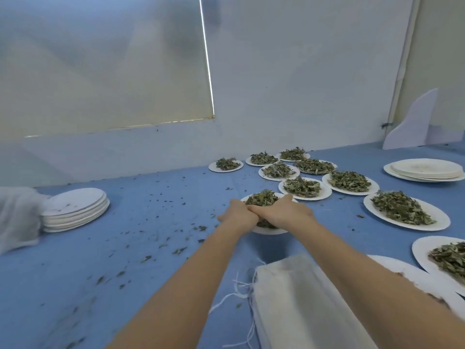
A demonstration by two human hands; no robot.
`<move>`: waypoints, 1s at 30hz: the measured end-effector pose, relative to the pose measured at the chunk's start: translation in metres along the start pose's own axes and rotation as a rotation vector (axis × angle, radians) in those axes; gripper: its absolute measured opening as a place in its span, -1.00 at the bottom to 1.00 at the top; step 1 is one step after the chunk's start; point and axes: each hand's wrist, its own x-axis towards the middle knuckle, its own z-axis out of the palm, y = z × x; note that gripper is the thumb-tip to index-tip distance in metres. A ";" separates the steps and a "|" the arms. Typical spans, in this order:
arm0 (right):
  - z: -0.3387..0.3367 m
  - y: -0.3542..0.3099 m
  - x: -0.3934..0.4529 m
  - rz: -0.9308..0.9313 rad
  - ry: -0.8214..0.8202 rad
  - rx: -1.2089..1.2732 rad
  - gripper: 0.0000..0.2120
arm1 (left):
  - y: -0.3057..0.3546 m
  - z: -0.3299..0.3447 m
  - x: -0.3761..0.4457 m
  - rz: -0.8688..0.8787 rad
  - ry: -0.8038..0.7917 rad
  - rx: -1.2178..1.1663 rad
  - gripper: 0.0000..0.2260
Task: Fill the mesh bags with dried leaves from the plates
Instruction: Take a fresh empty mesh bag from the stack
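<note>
Both my hands meet over a white paper plate (269,232) of dried leaves (260,199) in the middle of the blue table. My left hand (239,215) and my right hand (286,212) touch each other, fingers curled down into the leaf pile and gathering it. Their fingertips are hidden in the leaves. A stack of flat white mesh bags (297,298) with loose drawstrings (239,295) lies close to me, under my right forearm.
Several more plates of leaves (402,210) spread to the back and right. Stacks of empty plates stand at left (75,210) and far right (425,170). White mesh fabric (17,217) sits at the left edge. Leaf crumbs litter the blue tabletop (151,222).
</note>
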 end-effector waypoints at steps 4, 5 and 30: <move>0.047 -0.068 -0.032 -0.138 -0.099 0.003 0.16 | -0.063 -0.062 -0.011 -0.101 0.104 -0.007 -0.45; 0.060 -0.084 -0.042 -0.173 -0.123 0.008 0.15 | -0.081 -0.078 -0.015 -0.134 0.135 -0.007 -0.45; 0.082 -0.129 -0.137 -0.513 -0.117 -0.051 -0.37 | -0.129 -0.130 -0.097 -0.103 0.353 -0.091 -0.57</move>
